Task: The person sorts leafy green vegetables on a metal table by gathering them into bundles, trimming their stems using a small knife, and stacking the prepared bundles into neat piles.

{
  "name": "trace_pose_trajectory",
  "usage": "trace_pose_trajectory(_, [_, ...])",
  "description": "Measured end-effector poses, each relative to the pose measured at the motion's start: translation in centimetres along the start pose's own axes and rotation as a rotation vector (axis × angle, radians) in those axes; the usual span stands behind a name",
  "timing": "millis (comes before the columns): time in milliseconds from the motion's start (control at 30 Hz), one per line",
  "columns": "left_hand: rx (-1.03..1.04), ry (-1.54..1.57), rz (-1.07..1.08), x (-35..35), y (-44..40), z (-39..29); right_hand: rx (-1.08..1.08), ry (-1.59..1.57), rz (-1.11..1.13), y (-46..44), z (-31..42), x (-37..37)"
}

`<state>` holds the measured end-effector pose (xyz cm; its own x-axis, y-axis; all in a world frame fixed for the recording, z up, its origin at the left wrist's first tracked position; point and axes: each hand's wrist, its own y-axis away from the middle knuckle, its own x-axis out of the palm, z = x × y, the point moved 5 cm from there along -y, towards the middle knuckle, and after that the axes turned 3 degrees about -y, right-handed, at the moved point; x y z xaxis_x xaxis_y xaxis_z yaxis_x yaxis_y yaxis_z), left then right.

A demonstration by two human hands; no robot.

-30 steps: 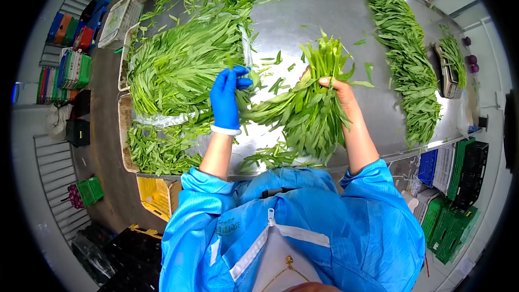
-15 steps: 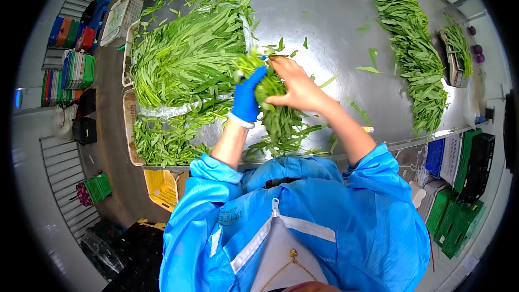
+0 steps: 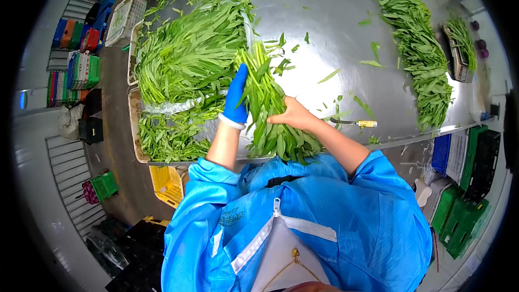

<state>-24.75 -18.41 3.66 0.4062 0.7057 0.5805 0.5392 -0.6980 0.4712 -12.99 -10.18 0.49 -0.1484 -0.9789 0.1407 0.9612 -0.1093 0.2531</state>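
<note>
Between my two hands is a bunch of long-leaved greens [image 3: 265, 94], its pale stems pointing away from me and its leafy ends hanging at the table's near edge. My left hand [image 3: 236, 96], in a blue glove, presses along the bunch's left side. Bare, my right hand [image 3: 293, 114] grips it from the right, thumb across the leaves and other fingers hidden beneath. A large pile of the same greens [image 3: 189, 57] lies just left of my gloved hand. Right of my bare hand rests a knife [image 3: 366, 124] with a yellow handle and a dark curved blade.
The metal table [image 3: 324, 27] carries scattered leaves. Along its right side runs a long row of greens [image 3: 413, 48], with a scale [image 3: 457, 57] holding more greens beyond. Crates edge the table's left side, and a yellow crate [image 3: 166, 185] sits below the near-left edge.
The bunch has turned upright and spread out, its stems now showing. My right hand has moved down along it and my left slightly left. The knife beside my right hand has come into view.
</note>
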Motion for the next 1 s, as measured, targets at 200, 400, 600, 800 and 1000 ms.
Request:
trace_pose_trajectory(200, [0.260,-0.434,-0.065,-0.2,1.7,4.1,0.177,0.836,-0.218,1.7,2.0,0.4])
trace_pose_trajectory(400, [0.151,-0.541,-0.142,-1.4,2.7,1.1,-0.270,0.721,-0.021,5.8,1.6,-0.5])
trace_pose_trajectory(600, [-0.150,-0.699,0.054,-2.6,5.9,-2.9,0.031,1.289,-0.207,15.2,-7.6,-15.1])
trace_pose_trajectory(800, [-0.268,-0.610,0.073,-3.7,6.0,3.2,0.111,1.289,-0.236,18.0,-12.8,-17.6])
trace_pose_trajectory(1000, [-0.181,-0.515,0.010,-2.7,6.2,6.3,-0.091,0.795,-0.357,16.3,-5.5,-13.5])
